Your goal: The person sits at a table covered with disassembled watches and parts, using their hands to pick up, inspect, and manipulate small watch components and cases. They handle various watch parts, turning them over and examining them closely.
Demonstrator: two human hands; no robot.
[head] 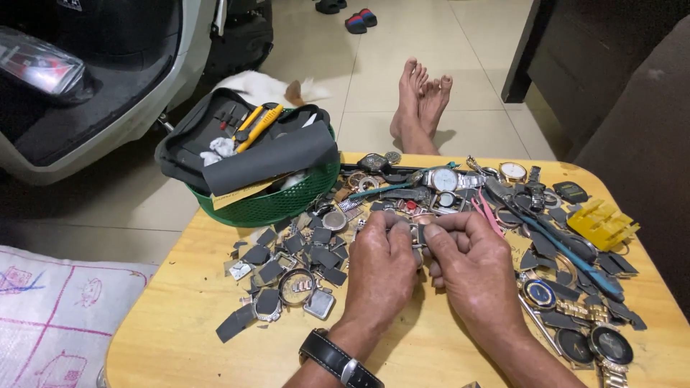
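Observation:
My left hand (379, 267) and my right hand (468, 264) meet over the middle of a round wooden table (180, 316). Both pinch a small metal watch part (418, 233) between thumb and fingers; most of it is hidden by the fingers. A black-strapped wristwatch (338, 358) is on my left wrist. Loose watch cases and dark flat pieces (287, 266) lie scattered left of my hands. More watches and straps (575, 316) lie to the right.
A green basket (273, 205) holding a dark tool pouch with yellow-handled tools (255, 123) stands at the table's back left. A yellow plastic holder (601, 224) sits at the right. Someone's bare feet (420, 100) rest on the tiled floor beyond. A scooter (86, 79) stands at the upper left.

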